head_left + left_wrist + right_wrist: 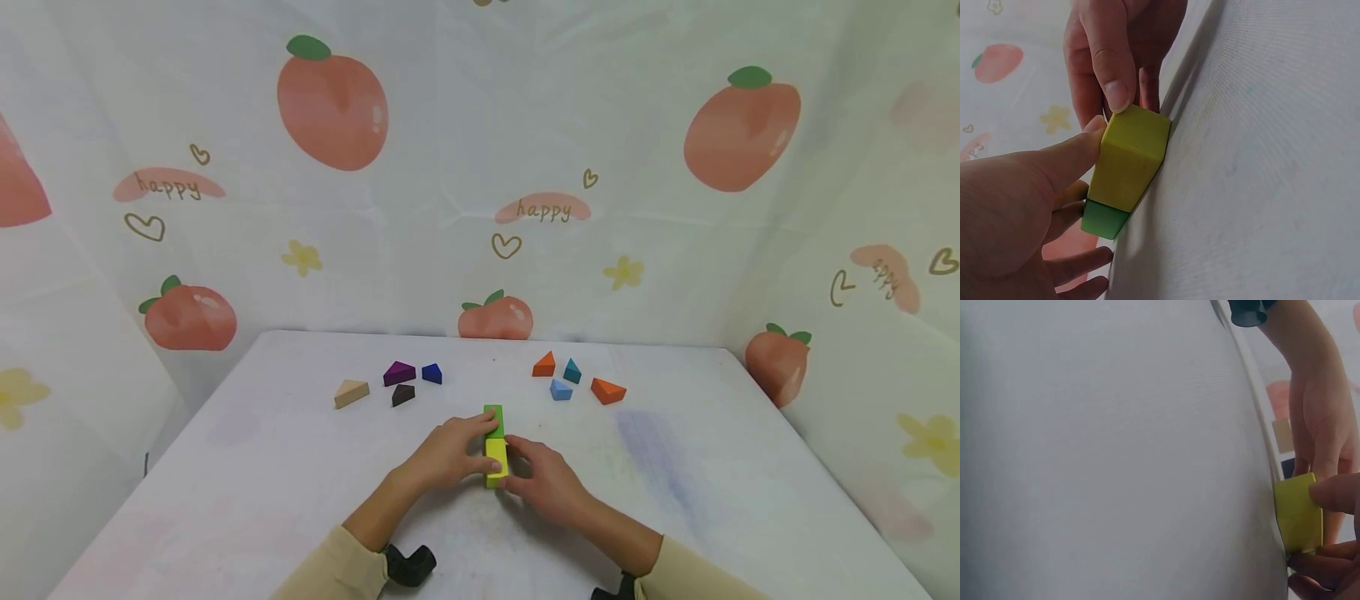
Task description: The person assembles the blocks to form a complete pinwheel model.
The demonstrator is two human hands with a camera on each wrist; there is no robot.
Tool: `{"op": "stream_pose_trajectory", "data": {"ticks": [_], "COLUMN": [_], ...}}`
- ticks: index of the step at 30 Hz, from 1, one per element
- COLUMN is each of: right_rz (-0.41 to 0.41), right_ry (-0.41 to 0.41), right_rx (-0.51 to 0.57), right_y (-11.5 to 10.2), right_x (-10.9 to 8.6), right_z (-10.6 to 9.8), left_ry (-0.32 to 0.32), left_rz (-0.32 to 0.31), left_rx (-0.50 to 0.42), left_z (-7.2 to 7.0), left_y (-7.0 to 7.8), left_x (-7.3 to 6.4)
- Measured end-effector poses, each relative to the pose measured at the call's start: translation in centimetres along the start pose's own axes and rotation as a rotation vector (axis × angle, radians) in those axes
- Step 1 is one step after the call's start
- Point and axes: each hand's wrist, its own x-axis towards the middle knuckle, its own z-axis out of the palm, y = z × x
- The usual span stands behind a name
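Note:
A yellow rectangular block lies on the white table, end to end with a green block just beyond it. Reaching in from the left, my left hand rests its thumb on the yellow block and its index fingertip on the green one; its other fingers stay loosely extended beside them. My right hand holds the yellow block between thumb and fingers at its near end and right side. In the left wrist view, the right thumb presses on the edge of the yellow block's near end.
Behind on the left sit a tan block, a purple block, a dark block and a dark blue block. To the right are an orange block, a light blue block and others. A fruit-print cloth hangs behind.

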Motion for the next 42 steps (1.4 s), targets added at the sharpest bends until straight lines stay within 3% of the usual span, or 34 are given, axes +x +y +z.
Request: {"op": "stream_pose_trajectory", "data": {"ticks": [19, 30, 42], "right_rz": [-0.016, -0.032, -0.077], "right_ry": [-0.002, -0.030, -0.030], "right_rx": [0.007, 0.003, -0.137], "right_y": [0.8, 0.9, 1.4], "right_x": [0.0, 0.2, 1.4], "right_z": [-0.3, -1.5, -3.9], "left_ry": [0.006, 0.006, 0.011], "left_rz": [0.040, 0.047, 0.032], "left_rx": [0.016, 0.017, 0.036], "left_z": [0.3, 0.2, 0.2], "left_y": [-0.3, 0.1, 0.0], "left_x": [0.0, 0.0, -0.1]}}
